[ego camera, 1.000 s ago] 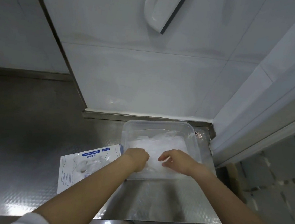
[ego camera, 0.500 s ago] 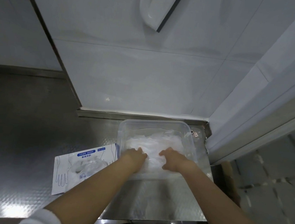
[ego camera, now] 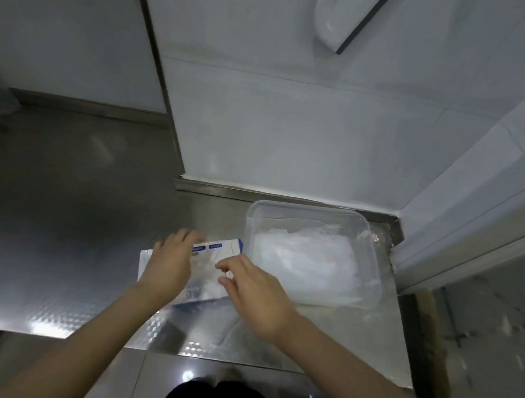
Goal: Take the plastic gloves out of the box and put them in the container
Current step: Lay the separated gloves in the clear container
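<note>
Resting flat with fingers spread, the left hand (ego camera: pixel 170 262) is pressing down on the glove box (ego camera: pixel 216 248), which is lying on the steel counter (ego camera: pixel 53 240) just beside the clear container (ego camera: pixel 375 264). The right hand (ego camera: pixel 255 291) is hovering over the box's right part with its fingers loosely curled and its thumb near the forefinger. Blur is hiding whether a glove is pinched between them, so I cannot tell. A heap of plastic gloves (ego camera: pixel 306 264) is already lying in the container, and something pale seems to be showing in the box under the right fingertips. Judging from this, the step in hand is drawing the next batch from the box. Doing it well is calling for the left hand to be bearing down on the light carton so that it is not lifting with the pull. The right hand should be pinching a good bunch and drawing it sideways toward the container, since thin film is likely to be clinging and tearing.
</note>
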`<state>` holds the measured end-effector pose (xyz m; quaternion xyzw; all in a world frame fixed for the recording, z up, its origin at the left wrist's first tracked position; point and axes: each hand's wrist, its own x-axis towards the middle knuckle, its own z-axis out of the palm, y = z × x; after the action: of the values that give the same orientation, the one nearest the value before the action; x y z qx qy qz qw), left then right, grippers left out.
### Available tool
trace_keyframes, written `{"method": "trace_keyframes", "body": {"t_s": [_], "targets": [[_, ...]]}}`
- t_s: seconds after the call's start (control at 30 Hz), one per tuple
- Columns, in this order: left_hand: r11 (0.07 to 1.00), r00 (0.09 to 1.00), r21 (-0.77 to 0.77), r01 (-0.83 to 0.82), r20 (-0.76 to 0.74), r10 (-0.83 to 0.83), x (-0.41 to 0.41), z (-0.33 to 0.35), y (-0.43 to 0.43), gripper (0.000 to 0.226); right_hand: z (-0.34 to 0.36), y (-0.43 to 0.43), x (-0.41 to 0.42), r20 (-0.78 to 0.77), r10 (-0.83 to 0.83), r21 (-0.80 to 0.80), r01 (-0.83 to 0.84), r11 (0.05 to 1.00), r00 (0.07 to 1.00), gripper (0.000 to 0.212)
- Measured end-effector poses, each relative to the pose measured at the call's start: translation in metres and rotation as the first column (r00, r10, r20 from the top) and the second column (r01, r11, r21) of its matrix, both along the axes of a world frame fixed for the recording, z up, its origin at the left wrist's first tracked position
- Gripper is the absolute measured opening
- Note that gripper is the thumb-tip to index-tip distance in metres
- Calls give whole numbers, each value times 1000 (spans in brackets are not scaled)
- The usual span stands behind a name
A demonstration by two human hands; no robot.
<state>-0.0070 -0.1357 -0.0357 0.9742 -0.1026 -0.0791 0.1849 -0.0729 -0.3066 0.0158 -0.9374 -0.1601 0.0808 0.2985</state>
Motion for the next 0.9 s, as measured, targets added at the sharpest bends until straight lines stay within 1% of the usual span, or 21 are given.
{"method": "trace_keyframes", "body": {"t_s": [0.07, 0.13, 0.23, 0.3, 0.33, 0.4, 0.47, 0.53, 0.63, 0.7, 0.77, 0.83, 0.9], "targets": [[998, 994, -56, 1, -111, -7, -8, -13, 17, 48, -15, 18, 0, -56, 11, -153, -20, 988, 998, 47], [995, 985, -91, 28, -170, -43, -17, -20, 26, 44, -29, 32, 2, -111, -24, -257, -6, 966, 994, 62], [986, 970, -127, 104, -206, -129, -27, -18, 34, 50, -50, 45, 6, -241, -130, -343, 41, 938, 962, 77], [982, 954, -96, 162, -240, -180, -29, -17, 39, 60, -61, 51, 8, -311, -208, -405, 68, 912, 927, 82], [980, 948, -62, 189, -249, -198, -30, -17, 41, 66, -65, 53, 8, -300, -225, -434, 77, 898, 927, 79], [975, 946, 11, 223, -244, -214, -30, -16, 44, 72, -66, 55, 7, -216, -219, -475, 93, 875, 952, 59], [971, 950, 50, 233, -225, -216, -31, -17, 44, 75, -64, 54, 5, -202, -231, -443, 122, 888, 952, 46], [971, 955, 68, 231, -209, -212, -33, -18, 44, 76, -63, 52, 3, -207, -276, -396, 178, 901, 939, 41], [972, 961, 86, 219, -189, -200, -35, -20, 44, 76, -67, 52, -1, -148, -351, -388, 272, 881, 925, 36], [975, 965, 76, 208, -176, -192, -36, -22, 43, 74, -71, 54, -3, -141, -392, -385, 314, 868, 909, 44], [980, 970, 54, 193, -162, -182, -35, -22, 41, 69, -71, 55, -1, -118, -400, -426, 318, 847, 909, 49], [982, 972, 25, 189, -149, -183, -35, -22, 42, 62, -68, 56, 0, -115, -385, -482, 287, 828, 916, 41], [976, 965, 28, 216, -159, -209, -35, -21, 44, 61, -66, 56, 2, -162, -387, -463, 277, 842, 908, 29]]}}
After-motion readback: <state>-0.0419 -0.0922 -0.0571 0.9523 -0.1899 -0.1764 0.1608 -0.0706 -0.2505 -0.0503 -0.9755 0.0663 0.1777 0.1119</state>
